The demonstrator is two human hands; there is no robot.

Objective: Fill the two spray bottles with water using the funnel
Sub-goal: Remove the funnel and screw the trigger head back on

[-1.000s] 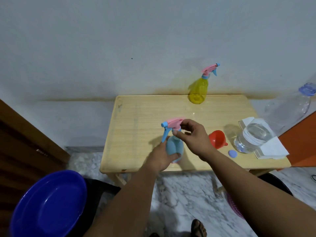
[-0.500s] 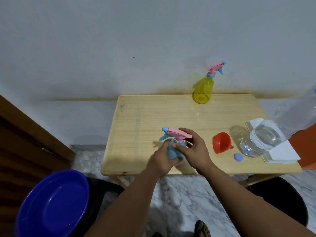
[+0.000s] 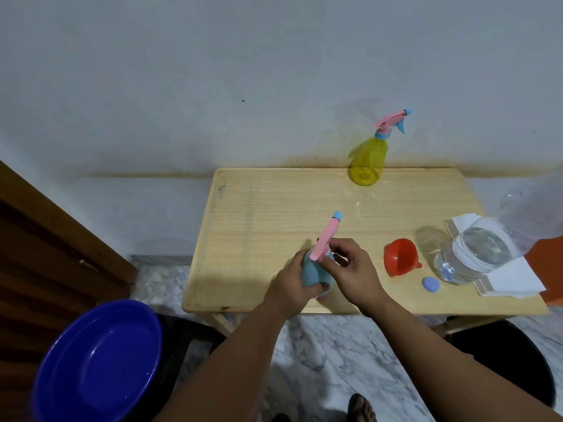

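Right grip (image 3: 353, 269) pinching the pink sprayer head (image 3: 325, 239), now turned away; left grip (image 3: 292, 284) holds bottle (image 3: 313, 274).

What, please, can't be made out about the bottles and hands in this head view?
- Blue bottle: its neck and whether the pink sprayer is unscrewed, hidden by the right hand; much of its body hidden by the left hand.
- Water bottle: top cut off by the right edge.
- Yellow bottle: any water inside, too small to tell.
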